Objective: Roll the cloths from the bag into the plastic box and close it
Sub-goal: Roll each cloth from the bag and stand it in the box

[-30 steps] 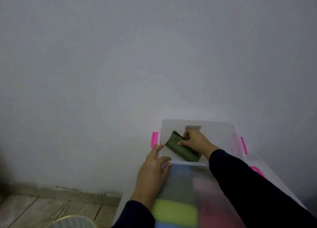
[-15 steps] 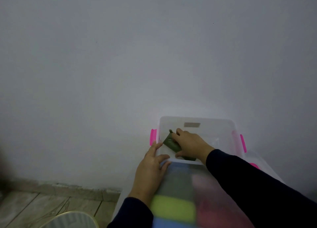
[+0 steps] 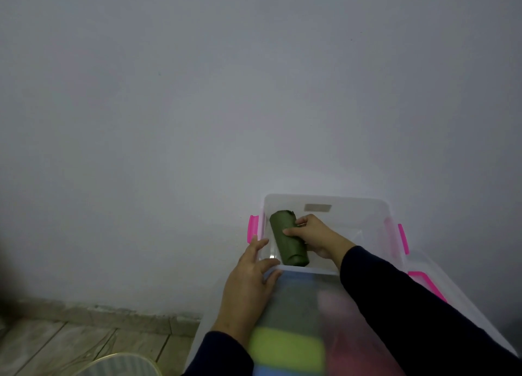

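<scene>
A clear plastic box [image 3: 367, 206] with pink latches [image 3: 252, 228] stands against a pale grey wall [image 3: 197, 93]. Inside it, along the box's left side, lies a rolled dark green cloth [image 3: 286, 242]. The right hand [image 3: 313, 235], in a dark sleeve [image 3: 409, 299], reaches into the box and grips the roll, fingers curled over its top. The left hand [image 3: 248, 282] lies with fingers relaxed and spread at the near left corner of the box's rim, resting on a frosted sheet, perhaps the lid [image 3: 299, 305]; blurred grey, yellow-green, blue and pinkish-red shapes show through it. Pale wooden floor [image 3: 70, 341] appears at lower left.
</scene>
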